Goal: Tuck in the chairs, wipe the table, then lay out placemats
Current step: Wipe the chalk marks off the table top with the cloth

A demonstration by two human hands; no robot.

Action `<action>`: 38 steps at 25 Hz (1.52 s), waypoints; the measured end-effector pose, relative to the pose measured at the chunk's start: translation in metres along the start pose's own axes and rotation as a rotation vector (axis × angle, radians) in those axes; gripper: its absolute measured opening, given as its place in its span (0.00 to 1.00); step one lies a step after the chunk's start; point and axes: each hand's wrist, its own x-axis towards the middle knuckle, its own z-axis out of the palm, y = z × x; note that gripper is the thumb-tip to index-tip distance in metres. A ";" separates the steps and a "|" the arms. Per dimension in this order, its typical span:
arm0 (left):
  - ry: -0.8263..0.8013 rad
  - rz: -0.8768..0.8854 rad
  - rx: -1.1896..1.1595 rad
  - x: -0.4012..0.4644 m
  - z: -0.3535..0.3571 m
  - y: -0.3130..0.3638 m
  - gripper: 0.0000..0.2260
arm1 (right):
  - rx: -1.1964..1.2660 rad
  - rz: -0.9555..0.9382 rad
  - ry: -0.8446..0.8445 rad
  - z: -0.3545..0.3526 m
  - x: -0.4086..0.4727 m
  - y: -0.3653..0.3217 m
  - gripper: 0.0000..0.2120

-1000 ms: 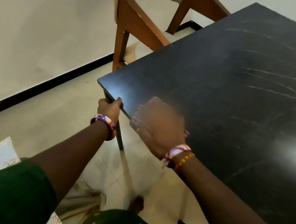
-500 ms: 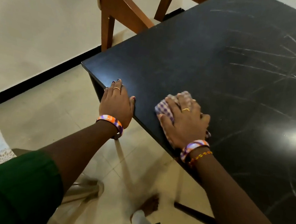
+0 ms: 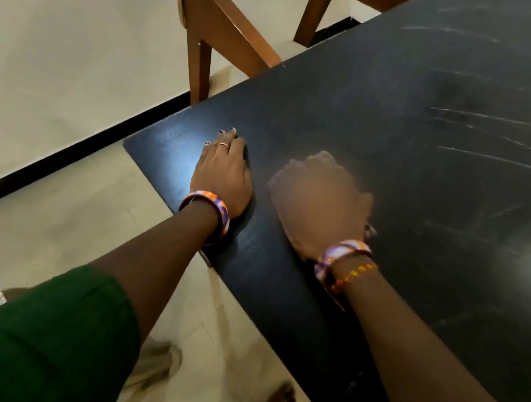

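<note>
The left hand lies flat on the black table, close to the corner at about nine o'clock in the view. Its fingers are stretched out straight and hold nothing. I think it is there to lean on and keep the body steady while the other hand does the work.

The right hand is just beside it, toward three o'clock. It is blurry, so it looks like it is moving fast. The palm faces down and the knuckles bend a little, as if pressing on something. A wiping cloth may be under it, but none shows, so I cannot tell what it holds or how tight the fingers are curled.

Both arms reach out from six o'clock, up and onto the table edge. Each wrist wears a purple and orange bangle. The left arm comes out of a green sleeve.

Pale streaks mark the tabletop toward two o'clock, so that part likely needs more wiping. A wooden chair stands at twelve o'clock, at the far edge of the table. I see no placemats on the table, so that step is not done yet.
</note>
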 end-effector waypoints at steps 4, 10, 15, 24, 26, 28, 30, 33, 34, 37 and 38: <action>0.012 -0.144 0.041 0.019 0.002 0.001 0.22 | -0.017 0.456 -0.095 -0.010 0.068 0.092 0.26; -0.001 -0.153 0.086 0.018 0.007 0.002 0.24 | 0.075 0.052 -0.076 0.012 0.112 -0.001 0.24; -0.031 -0.158 0.091 0.016 0.004 0.005 0.24 | -0.062 0.195 -0.061 0.004 0.107 0.078 0.26; -0.023 -0.173 0.077 0.018 0.005 0.004 0.25 | 0.052 -0.114 -0.119 0.015 0.150 -0.011 0.24; -0.026 -0.176 0.075 0.018 0.004 0.005 0.25 | 0.029 -0.213 -0.133 0.015 0.156 -0.008 0.25; -0.025 -0.180 0.073 0.018 0.004 0.005 0.25 | -0.004 -0.055 -0.100 0.011 0.184 0.035 0.27; -0.024 -0.183 0.079 0.018 0.005 0.005 0.25 | -0.030 0.209 -0.108 0.006 0.208 0.095 0.31; -0.020 -0.185 0.080 0.018 0.005 0.005 0.25 | 0.008 0.410 -0.134 0.002 0.213 0.129 0.34; -0.022 -0.186 0.077 0.018 0.005 0.005 0.25 | 0.019 0.386 -0.116 0.003 0.207 0.118 0.33; -0.022 -0.184 0.071 0.018 0.005 0.005 0.25 | 0.072 0.125 -0.086 0.007 0.172 0.051 0.27; -0.022 -0.181 0.065 0.019 0.005 0.004 0.25 | 0.083 0.009 -0.087 0.010 0.155 0.026 0.26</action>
